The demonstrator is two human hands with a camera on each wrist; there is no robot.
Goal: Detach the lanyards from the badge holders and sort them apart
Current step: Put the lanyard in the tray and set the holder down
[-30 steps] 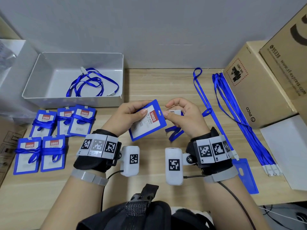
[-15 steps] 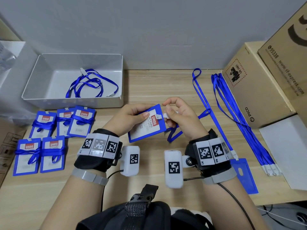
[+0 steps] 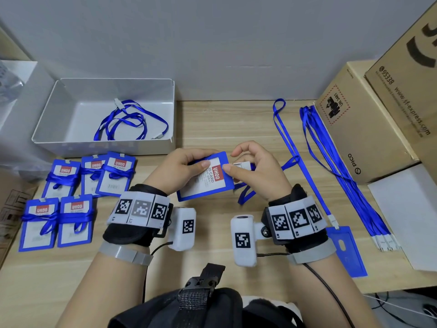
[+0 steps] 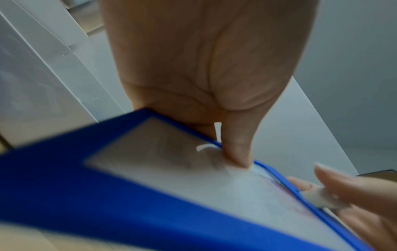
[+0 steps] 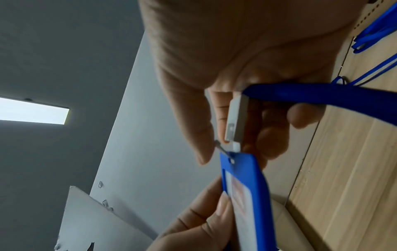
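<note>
Wooden tabletop (image 3: 224,124) against a grey wall. Above its centre, the left hand (image 3: 179,168) pinches a blue badge holder (image 3: 205,179) between thumb and fingers; the right hand (image 3: 254,169), fingers curled, grips the white lanyard clip (image 5: 235,122) at the holder's top edge, its blue lanyard (image 3: 246,194) trailing right.

- The worktop (image 3: 224,124) is light wood-grain, running up to a grey wall.
- A white tray (image 3: 42,129) sits at its far left.
- Five wrapped badge holders (image 3: 71,200) lie flat in front of the tray, in two rows, each wound with its blue lanyard.
- A bundle of loose lanyards (image 3: 343,176) lies stretched out at the right, white clips towards the near edge.
- A single lanyard (image 3: 305,176) lies beside the bundle, clipped to an empty badge holder (image 3: 345,252).
- Cardboard boxes (image 3: 369,129) stand at the far right, with a white sheet (image 3: 406,209) in front.
</note>
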